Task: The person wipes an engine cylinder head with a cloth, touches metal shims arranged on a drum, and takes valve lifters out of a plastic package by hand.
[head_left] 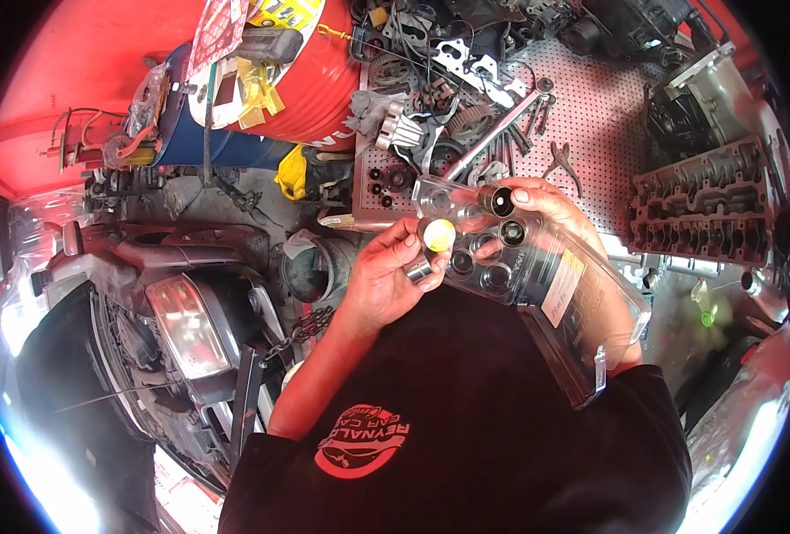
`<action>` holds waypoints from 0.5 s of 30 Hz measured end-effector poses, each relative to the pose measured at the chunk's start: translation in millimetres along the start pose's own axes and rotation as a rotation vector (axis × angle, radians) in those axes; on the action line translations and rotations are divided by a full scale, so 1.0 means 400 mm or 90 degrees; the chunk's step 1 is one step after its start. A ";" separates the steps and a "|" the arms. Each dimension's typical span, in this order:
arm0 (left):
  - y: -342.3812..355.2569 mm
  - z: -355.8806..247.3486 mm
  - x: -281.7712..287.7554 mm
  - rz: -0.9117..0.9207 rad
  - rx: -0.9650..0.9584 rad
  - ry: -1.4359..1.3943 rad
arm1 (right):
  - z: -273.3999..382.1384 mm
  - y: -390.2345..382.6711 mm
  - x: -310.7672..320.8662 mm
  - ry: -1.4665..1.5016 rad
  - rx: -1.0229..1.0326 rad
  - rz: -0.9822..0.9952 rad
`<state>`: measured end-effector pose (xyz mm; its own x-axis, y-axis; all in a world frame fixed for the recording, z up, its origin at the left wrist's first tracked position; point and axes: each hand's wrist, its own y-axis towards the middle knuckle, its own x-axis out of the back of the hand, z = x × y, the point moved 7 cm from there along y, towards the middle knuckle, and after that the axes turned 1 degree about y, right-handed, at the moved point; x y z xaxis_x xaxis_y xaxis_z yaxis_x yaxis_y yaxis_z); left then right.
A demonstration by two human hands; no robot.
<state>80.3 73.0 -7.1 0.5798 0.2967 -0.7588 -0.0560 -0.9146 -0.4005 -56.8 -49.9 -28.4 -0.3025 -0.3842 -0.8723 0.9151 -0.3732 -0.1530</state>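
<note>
My left hand (386, 276) is closed around a small shiny metal cylinder (419, 269). At its fingertips is a round piece with a bright yellow face (438, 235); whether the two are joined I cannot tell. My right hand (550, 209) grips a hinged clear plastic case (613, 298) with round pockets. A dark-ended cylinder (499, 202) sits by the right thumb at the case's upper edge. Another dark round part (512, 233) rests in a pocket just below. Right-hand fingers show through the plastic beneath. The left fingertips are close beside the case's left edge.
Beyond my hands, a perforated metal bench top (582, 107) carries a long ratchet wrench (502, 133), pliers (562, 165) and greasy engine parts. A cylinder head (697, 200) lies at right. Red drum (315, 89) stands far left; a car's headlight (188, 325) is at left.
</note>
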 end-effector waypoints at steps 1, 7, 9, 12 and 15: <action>0.000 0.001 0.008 -0.021 0.000 -0.007 | -0.002 0.005 0.000 0.007 -0.006 0.016; 0.007 -0.010 0.024 -0.041 0.005 -0.010 | -0.016 0.032 -0.009 -0.027 -0.074 0.060; 0.008 -0.012 0.042 -0.063 0.005 -0.019 | -0.019 0.039 -0.023 -0.038 -0.086 0.039; 0.011 -0.030 0.037 -0.005 0.001 -0.079 | -0.025 0.058 -0.032 -0.039 -0.104 0.049; 0.008 -0.047 0.066 -0.077 0.019 -0.084 | -0.037 0.087 -0.036 -0.044 -0.111 0.035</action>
<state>110.7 72.8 -18.6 0.4722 0.4394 -0.7642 -0.0178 -0.8620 -0.5066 -16.9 -44.9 -27.9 -0.2622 -0.4589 -0.8489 0.9614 -0.2006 -0.1885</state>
